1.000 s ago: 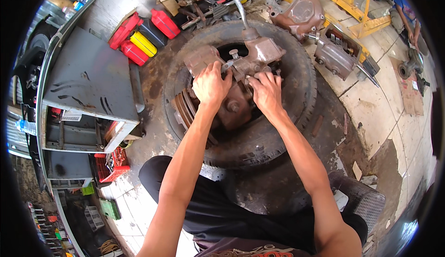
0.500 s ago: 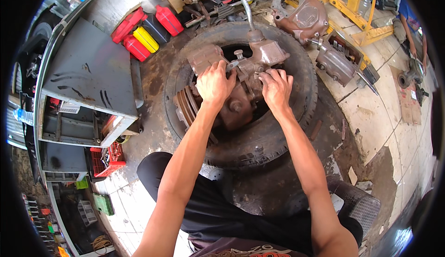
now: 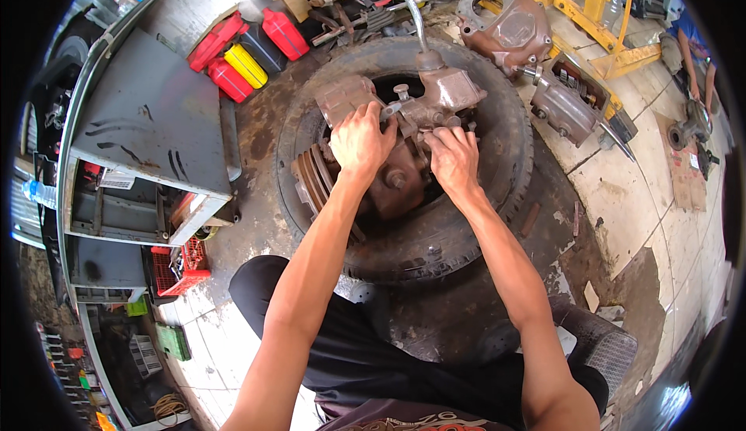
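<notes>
A brown-painted metal machine assembly (image 3: 399, 181), with a grooved pulley (image 3: 313, 182) on its left side, rests inside a worn tyre (image 3: 404, 256) lying flat on the floor. My left hand (image 3: 360, 140) is closed at the housing's upper left, beside a small shiny metal piece; its fingertips are partly hidden. At the middle right, my right hand (image 3: 454, 160) has its fingers curled together against a fitting on the assembly. Whatever is between those fingers is too small to make out. A bent metal lever (image 3: 412, 11) rises from the housing behind both hands.
Red, black and yellow canisters (image 3: 285, 34) stand at the far left. To the left is a grey metal cabinet (image 3: 148, 104), above a red crate (image 3: 183, 272). A gearbox casing (image 3: 571, 104) and a bell housing (image 3: 517, 31) lie right, near a yellow frame (image 3: 575, 19). Another person's arms (image 3: 690, 66) show far right.
My right hand has shifted slightly left and toward me across the assembly, its fingers curling in more. My left hand stays in nearly the same place.
</notes>
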The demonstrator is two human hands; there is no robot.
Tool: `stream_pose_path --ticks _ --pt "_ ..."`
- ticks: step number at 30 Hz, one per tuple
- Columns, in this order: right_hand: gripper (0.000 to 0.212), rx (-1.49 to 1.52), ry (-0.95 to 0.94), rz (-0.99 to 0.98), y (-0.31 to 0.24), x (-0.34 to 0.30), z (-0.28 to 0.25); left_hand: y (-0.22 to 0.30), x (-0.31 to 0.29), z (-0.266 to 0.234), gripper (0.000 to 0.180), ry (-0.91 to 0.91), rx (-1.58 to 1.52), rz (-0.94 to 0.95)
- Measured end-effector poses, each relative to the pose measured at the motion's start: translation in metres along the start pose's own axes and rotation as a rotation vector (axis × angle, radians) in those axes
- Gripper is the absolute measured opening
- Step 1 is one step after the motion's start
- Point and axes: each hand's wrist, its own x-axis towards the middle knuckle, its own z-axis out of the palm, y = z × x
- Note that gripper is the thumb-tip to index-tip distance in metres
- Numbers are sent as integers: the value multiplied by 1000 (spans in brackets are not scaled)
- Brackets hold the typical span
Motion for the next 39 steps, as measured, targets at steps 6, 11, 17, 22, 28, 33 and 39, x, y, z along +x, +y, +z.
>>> stream_pose_path --ticks 6,11,17,22,28,33,39 --pt "23 14 39 21 3 0 1 2 0 0 31 4 9 -6" --pt "17 -25 50 84 6 1 1 1 0 -1 31 3 -12 -10" --pt "20 33 86 74 5 2 2 3 0 -2 30 -29 6 -26" --pt "17 -49 109 186 0 2 1 0 -2 -2 30 -42 14 -30" --pt "19 -14 138 228 2 3 2 0 -2 -1 31 -12 5 -11" --pt "17 43 81 134 5 4 3 -1 -2 -3 30 -50 13 -31" --pt "22 45 84 157 3 3 0 2 -1 -3 29 -49 17 -29"
